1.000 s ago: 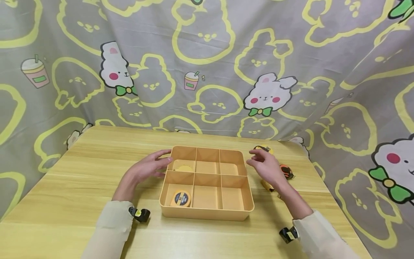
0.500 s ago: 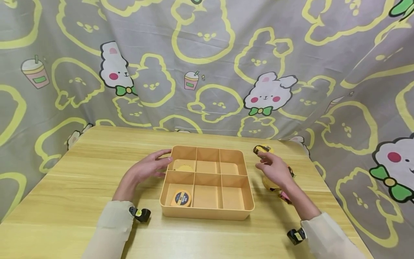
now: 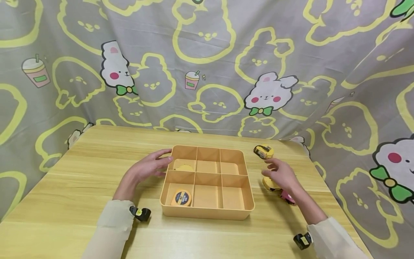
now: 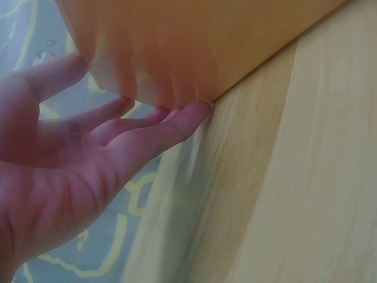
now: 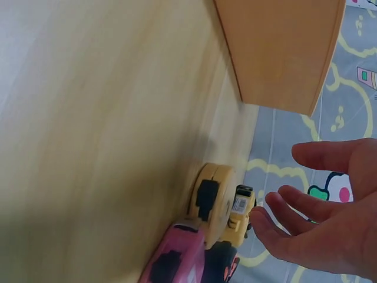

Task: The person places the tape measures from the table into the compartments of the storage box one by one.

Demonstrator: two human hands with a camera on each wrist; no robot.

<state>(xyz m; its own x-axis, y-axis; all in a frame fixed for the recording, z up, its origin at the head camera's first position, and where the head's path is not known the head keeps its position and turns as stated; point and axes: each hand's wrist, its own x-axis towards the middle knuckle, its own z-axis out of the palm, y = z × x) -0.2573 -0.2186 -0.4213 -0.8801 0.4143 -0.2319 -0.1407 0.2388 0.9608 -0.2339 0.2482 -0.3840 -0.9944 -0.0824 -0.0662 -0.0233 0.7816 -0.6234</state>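
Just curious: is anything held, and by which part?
Nothing is held: the left hand only touches the side of the box; the right hand is empty.

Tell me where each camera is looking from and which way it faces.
Head: worn on the head, facing forward and down over the table, box and patterned curtain; the left hand, right hand and both sleeves show.
Left wrist: on that wrist, facing the box's outer wall; the left hand shows.
Right wrist: on that wrist, facing across the table toward a round yellow tape measure, a pink tape measure and the box; the right hand shows.
All three share the box; head and right wrist share the pink tape measure.
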